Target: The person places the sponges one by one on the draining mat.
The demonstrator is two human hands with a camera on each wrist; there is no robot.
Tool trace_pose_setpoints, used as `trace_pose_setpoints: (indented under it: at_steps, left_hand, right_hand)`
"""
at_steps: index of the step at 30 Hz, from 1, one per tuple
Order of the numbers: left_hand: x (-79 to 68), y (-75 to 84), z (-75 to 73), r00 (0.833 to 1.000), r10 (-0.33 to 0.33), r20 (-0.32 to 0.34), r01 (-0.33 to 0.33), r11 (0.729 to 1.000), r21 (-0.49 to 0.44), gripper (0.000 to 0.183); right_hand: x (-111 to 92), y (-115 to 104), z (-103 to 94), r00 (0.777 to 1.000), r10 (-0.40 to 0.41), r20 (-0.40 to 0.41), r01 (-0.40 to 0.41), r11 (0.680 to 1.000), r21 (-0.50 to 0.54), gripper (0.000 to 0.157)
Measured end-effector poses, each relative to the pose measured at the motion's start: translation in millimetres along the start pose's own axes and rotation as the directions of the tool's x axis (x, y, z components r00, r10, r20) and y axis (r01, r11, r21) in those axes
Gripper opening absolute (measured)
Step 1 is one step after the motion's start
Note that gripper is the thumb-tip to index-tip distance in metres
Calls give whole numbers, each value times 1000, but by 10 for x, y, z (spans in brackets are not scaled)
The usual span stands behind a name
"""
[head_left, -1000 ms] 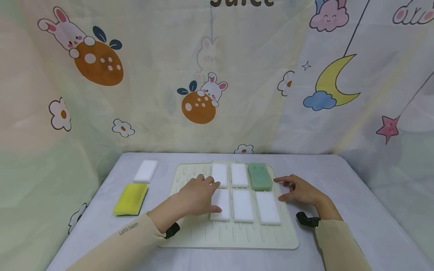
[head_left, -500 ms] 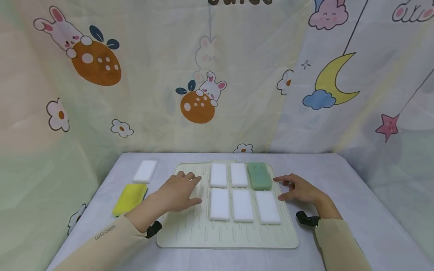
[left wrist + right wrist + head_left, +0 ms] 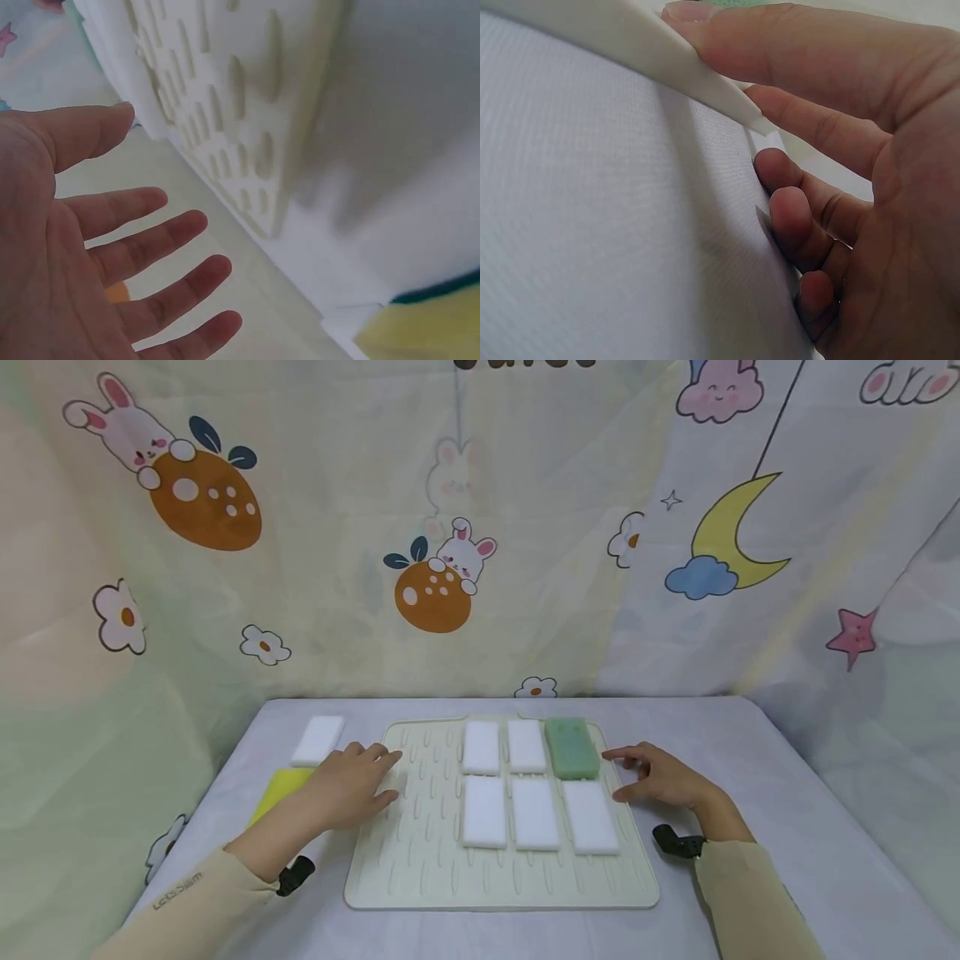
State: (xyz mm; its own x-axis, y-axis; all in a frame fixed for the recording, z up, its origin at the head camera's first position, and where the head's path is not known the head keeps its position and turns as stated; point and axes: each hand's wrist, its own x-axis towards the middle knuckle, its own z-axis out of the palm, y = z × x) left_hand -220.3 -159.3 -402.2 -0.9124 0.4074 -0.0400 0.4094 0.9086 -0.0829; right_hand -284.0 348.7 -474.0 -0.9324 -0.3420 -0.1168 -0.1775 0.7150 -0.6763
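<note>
My left hand point(image 3: 341, 789) hovers with spread fingers and holds nothing. It is between the left edge of the pale draining mat point(image 3: 408, 860) and a yellow sponge point(image 3: 279, 789), which the forearm partly hides. In the left wrist view, the sponge point(image 3: 431, 326) shows a dark green layer. Beyond that hand lies a white sponge block point(image 3: 318, 741). My right hand point(image 3: 667, 777) rests at the mat's right edge, with thumb and forefinger touching the rim and the other fingers loosely bent. Several white sponge blocks point(image 3: 483, 812) lie in two rows on the mat, with a green sponge point(image 3: 572, 748) at the back right.
A white cloth covers the table point(image 3: 480, 935). A printed fabric backdrop point(image 3: 330, 543) stands behind and along both sides. Raised ribs cover the mat's surface, and its left part shows bare ribs.
My left hand has moved left from above the front-left white block, off the mat to beside the yellow sponge. The right hand and the sponges stay put; the head view shifts slightly.
</note>
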Motion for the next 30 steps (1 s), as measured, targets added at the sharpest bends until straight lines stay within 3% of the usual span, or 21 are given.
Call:
trace_pose_setpoints:
  at_steps: [13, 26, 30]
  left_hand:
    - [-267, -394, 14, 999, -47, 2, 47, 999, -19, 59]
    - [-471, -756, 42, 991, -80, 111, 93, 988, -125, 69]
    - [-519, -866, 53, 990, -74, 116, 91, 985, -147, 77]
  right_hand:
    - [16, -15, 10, 1000, 1, 7, -1, 1000, -8, 76]
    - [-5, -12, -8, 1000, 0, 10, 0, 1000, 10, 75]
    - [-6, -25, -11, 1000, 1, 9, -1, 1000, 15, 75]
